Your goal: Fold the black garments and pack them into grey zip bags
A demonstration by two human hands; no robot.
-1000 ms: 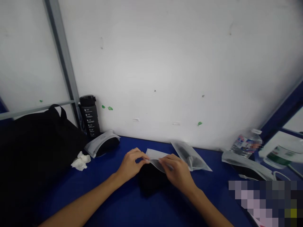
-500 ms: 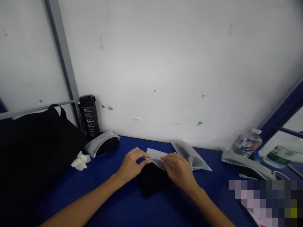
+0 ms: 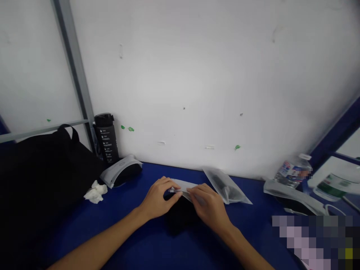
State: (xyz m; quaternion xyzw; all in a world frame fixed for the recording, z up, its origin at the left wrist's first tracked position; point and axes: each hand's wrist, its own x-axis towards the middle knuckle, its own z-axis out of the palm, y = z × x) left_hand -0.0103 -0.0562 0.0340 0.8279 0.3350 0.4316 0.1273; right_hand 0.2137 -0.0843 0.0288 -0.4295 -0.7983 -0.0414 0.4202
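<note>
Over the blue table, my left hand (image 3: 161, 197) pinches the left part of the top edge of a translucent white pouch (image 3: 184, 185) between thumb and fingers. A little to the right, my right hand (image 3: 209, 204) has its fingers closed on the same edge. Below the pouch's edge lies a soft black item (image 3: 181, 217); whether it is inside the pouch I cannot tell. Behind my right hand rests a second translucent pouch (image 3: 227, 187) with something dark in it.
Left: a black bag (image 3: 42, 180), crumpled white tissue (image 3: 96, 192), a black bottle (image 3: 107, 138) and a pouch (image 3: 122, 168) with a black item. Right: another pouch (image 3: 295, 195), a clear plastic bottle (image 3: 294, 170) and a green-labelled container (image 3: 332, 186). A white wall (image 3: 182, 75) stands behind the table.
My left fingertips have shifted slightly right along the pouch's edge, and my right fingertips slightly left, so they are closer together. The pouch's upper flap sits a little lower.
</note>
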